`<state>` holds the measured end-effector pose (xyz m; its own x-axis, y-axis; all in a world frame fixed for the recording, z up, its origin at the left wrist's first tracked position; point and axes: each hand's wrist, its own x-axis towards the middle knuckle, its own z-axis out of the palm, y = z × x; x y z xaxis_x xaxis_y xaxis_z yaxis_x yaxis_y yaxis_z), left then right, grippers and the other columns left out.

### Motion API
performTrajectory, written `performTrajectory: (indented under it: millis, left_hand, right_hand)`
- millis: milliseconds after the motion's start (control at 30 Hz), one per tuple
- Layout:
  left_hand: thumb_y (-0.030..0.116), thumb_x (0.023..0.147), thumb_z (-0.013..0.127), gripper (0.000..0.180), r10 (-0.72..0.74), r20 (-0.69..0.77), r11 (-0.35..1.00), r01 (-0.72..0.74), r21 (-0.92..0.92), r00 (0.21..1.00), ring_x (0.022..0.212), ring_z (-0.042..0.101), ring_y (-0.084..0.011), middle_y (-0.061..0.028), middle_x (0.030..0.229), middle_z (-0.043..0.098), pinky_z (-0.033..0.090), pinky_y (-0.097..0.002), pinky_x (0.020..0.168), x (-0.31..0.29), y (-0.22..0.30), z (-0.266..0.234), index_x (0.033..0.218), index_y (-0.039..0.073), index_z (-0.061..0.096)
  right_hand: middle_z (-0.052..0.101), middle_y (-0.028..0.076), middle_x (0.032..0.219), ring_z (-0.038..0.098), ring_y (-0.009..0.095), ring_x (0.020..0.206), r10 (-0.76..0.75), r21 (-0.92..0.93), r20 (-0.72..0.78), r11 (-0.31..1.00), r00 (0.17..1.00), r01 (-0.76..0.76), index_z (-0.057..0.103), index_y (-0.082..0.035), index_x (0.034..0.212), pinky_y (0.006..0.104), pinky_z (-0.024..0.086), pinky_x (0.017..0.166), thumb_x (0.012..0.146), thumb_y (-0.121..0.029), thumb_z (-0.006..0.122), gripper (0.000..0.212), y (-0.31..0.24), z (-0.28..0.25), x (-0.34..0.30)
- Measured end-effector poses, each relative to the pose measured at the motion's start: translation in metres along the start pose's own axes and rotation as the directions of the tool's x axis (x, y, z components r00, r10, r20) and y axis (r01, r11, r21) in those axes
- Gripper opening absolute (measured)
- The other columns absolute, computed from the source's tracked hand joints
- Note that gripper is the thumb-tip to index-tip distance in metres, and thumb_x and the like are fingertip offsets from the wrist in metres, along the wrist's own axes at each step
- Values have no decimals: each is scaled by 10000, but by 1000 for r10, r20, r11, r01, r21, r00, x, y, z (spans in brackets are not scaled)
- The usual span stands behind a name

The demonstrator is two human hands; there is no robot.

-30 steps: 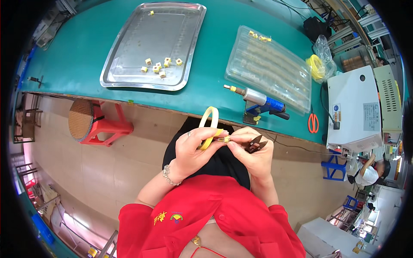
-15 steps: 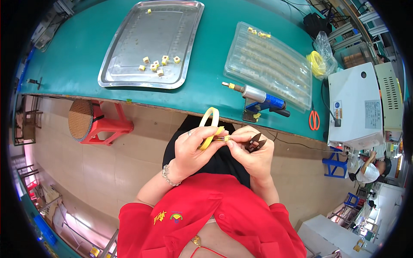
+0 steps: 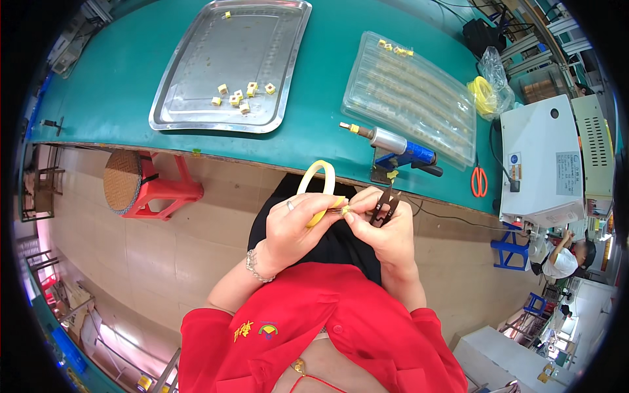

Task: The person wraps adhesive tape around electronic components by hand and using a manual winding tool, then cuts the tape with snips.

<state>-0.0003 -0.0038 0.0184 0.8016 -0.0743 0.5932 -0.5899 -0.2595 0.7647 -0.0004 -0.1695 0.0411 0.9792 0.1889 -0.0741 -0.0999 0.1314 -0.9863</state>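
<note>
In front of my lap, my left hand (image 3: 288,228) is closed round a narrow roll of yellow tape (image 3: 329,173), which stands up like a ring above the fingers. Its fingertips meet those of my right hand (image 3: 388,241) at a small yellow-wrapped coil part (image 3: 345,211) with thin pins. My right thumb and finger pinch that part, while a dark pair of small snips (image 3: 385,207) is tucked in the same hand, its tips pointing up. The fingers partly hide the coil part and the tape's end.
On the green table (image 3: 318,85) lie a metal tray (image 3: 190,72) with several yellow parts, a clear plastic tray (image 3: 419,92), a blue-handled winding tool (image 3: 406,154) and orange-handled scissors (image 3: 479,182). A grey machine (image 3: 540,157) stands right; a red stool (image 3: 164,193) sits left.
The snips in my right hand have turned from pointing sideways to pointing upward. The tape roll has shifted slightly up, and both hands stay together at the coil part.
</note>
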Motion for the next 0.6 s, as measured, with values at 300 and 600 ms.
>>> performTrajectory:
  millis: [300, 600]
  left_hand:
    - [-25, 656, 738, 321, -12, 7, 999, 11, 30, 1000, 741, 666, -204, -89, 832, 679, 526, -272, 638, 0, 2, 1, 936, 22, 586]
    - [-27, 667, 730, 331, -60, 7, 998, 60, 13, 998, 784, 673, -196, -96, 827, 678, 527, -260, 663, -3, -3, 1, 960, 14, 581]
  right_hand:
    - [591, 78, 799, 519, 91, 661, -5, -27, -4, 1000, 1000, 5, 634, 21, 784, 205, 386, 568, 692, 92, 656, 118, 0, 0, 0]
    - [583, 51, 767, 490, 58, 620, -17, -87, -48, 996, 999, 12, 627, 17, 776, 186, 367, 536, 682, 83, 663, 120, 2, 4, 2]
